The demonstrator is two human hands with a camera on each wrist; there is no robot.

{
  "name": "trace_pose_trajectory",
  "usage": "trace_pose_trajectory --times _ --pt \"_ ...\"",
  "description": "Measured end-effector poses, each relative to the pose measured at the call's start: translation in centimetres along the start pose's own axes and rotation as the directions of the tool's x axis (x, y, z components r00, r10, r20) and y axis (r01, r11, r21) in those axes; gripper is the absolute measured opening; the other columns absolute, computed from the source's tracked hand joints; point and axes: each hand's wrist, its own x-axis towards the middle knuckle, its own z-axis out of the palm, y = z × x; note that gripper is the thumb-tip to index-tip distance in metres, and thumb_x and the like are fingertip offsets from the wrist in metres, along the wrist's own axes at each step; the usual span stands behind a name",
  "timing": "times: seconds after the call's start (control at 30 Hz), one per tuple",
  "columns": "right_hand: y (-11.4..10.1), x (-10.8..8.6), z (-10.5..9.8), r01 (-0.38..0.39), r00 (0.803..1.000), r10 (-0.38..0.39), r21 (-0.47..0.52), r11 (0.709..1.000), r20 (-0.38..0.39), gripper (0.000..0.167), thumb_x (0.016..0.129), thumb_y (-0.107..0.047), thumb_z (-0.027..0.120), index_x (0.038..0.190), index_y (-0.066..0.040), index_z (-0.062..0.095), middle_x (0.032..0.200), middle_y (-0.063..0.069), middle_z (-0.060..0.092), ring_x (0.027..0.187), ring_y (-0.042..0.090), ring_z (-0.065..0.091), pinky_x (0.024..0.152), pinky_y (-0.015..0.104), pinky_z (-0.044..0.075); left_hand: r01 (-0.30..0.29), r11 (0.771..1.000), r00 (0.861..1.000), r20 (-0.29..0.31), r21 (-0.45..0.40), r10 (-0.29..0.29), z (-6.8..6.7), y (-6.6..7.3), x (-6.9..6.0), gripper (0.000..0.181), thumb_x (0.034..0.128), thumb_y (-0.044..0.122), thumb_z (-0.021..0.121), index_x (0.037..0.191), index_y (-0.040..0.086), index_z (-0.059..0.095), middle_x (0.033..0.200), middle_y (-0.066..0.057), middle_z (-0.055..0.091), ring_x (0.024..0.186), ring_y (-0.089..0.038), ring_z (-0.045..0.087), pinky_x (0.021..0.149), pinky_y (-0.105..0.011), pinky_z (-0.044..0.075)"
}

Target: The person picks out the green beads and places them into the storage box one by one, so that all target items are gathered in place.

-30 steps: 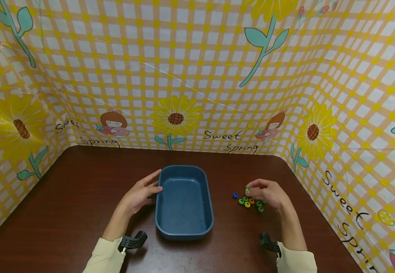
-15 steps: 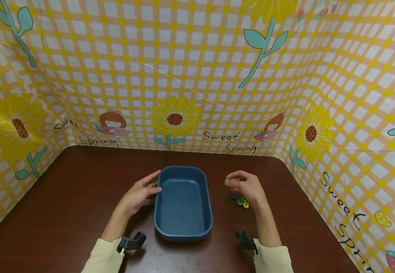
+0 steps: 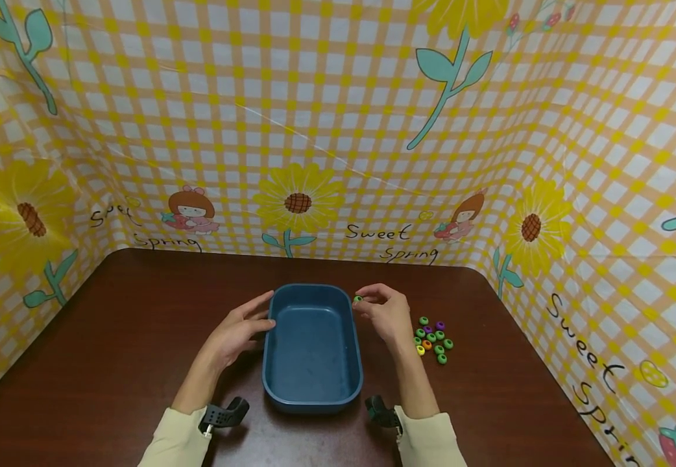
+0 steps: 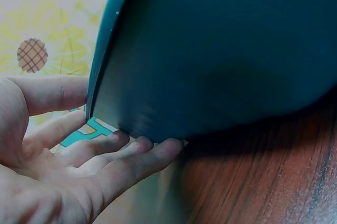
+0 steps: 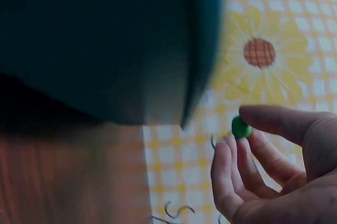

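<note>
A dark blue rectangular box point(image 3: 313, 403) with rounded corners stands on the table. My left hand point(image 3: 234, 337) rests against its left side, thumb at the rim and fairly straight fingers touching the outer wall, as the left wrist view shows. Just outside the right rim, my right hand point(image 3: 386, 314) pinches a small green bead point(image 5: 241, 127) between thumb and fingers, above the table. To the right of this hand lies a loose group of round beads with holes, among them a yellow bead point(image 3: 420, 351), an orange bead point(image 3: 427, 345), a purple bead point(image 3: 440, 325) and several green ones.
The dark brown table point(image 3: 169, 285) is closed in at the back and sides by a checked, flower-printed cloth point(image 3: 326, 130). Each wrist wears a black strap mount, the left mount point(image 3: 226, 412) standing near the box's front corner.
My right hand has lifted a green bead from the group and carried it left to the box's right rim. More of the loose beads show now. My left hand stays in place.
</note>
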Motion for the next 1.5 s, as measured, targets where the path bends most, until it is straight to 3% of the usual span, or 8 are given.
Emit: trace_pose_trajectory --times 0.2,0.53,0.83,1.1,1.37,1.5 --pt "0.3 -0.1 1.5 0.008 1.0 -0.008 -0.047 0.999 -0.002 0.013 0.086 -0.011 0.078 0.099 -0.009 0.076 0.086 0.008 0.07 0.071 0.018 0.063 0.064 0.025 0.052 0.017 1.0 1.0 -0.019 -0.003 -0.017 0.2 -0.1 0.0 0.064 0.1016 0.009 0.058 0.16 0.022 0.034 0.16 -0.023 0.037 0.143 -0.043 0.043 0.107 -0.066 0.043" --pt "1.1 0.1 3.0 0.039 0.999 -0.04 -0.081 0.996 -0.02 0.014 0.086 -0.01 0.078 0.1 -0.007 0.077 0.088 0.006 0.069 0.084 0.02 0.061 0.067 0.028 0.049 -0.026 1.0 1.0 0.014 0.016 0.026 0.0 -0.1 0.1 0.066 0.1022 0.008 0.057 0.161 0.018 0.03 0.159 -0.026 0.036 0.139 -0.045 0.048 0.102 -0.059 0.051" --pt "1.8 -0.1 4.0 0.075 0.996 -0.078 -0.079 0.994 -0.047 0.014 0.087 -0.009 0.077 0.1 -0.005 0.076 0.089 0.007 0.069 0.082 0.019 0.062 0.067 0.028 0.049 -0.041 0.999 0.999 0.02 0.032 0.04 -0.1 -0.5 0.3 0.067 0.1019 0.006 0.058 0.161 0.017 0.029 0.158 -0.026 0.038 0.136 -0.044 0.052 0.098 -0.053 0.055" --pt "2.3 -0.5 4.8 0.195 0.971 -0.215 -0.169 0.966 -0.108 0.01 0.089 -0.011 0.076 0.098 -0.008 0.073 0.087 0.006 0.07 0.081 0.019 0.061 0.07 0.032 0.049 -0.049 0.998 0.998 0.041 0.033 0.048 -0.4 -0.6 0.5 0.068 0.1016 0.006 0.059 0.161 0.018 0.028 0.159 -0.025 0.038 0.135 -0.044 0.052 0.097 -0.053 0.055" --pt "3.0 -1.0 5.5 0.305 0.93 -0.34 -0.224 0.926 -0.139 0.011 0.09 -0.006 0.074 0.1 -0.003 0.073 0.089 0.012 0.066 0.085 0.026 0.058 0.081 0.041 0.045 -0.05 0.998 0.997 0.053 0.032 0.048 -0.4 -0.8 0.5 0.068 0.1019 0.007 0.059 0.161 0.019 0.028 0.159 -0.025 0.037 0.136 -0.044 0.051 0.098 -0.052 0.056" --pt "2.8 -0.9 5.2 0.301 0.934 -0.334 -0.226 0.926 -0.124 0.011 0.09 -0.008 0.074 0.101 -0.003 0.073 0.089 0.012 0.066 0.085 0.026 0.059 0.08 0.039 0.047 -0.055 0.998 0.997 0.051 0.039 0.053 -0.4 -0.7 0.5 0.068 0.1017 0.007 0.059 0.161 0.019 0.028 0.159 -0.026 0.037 0.136 -0.045 0.051 0.098 -0.054 0.055"
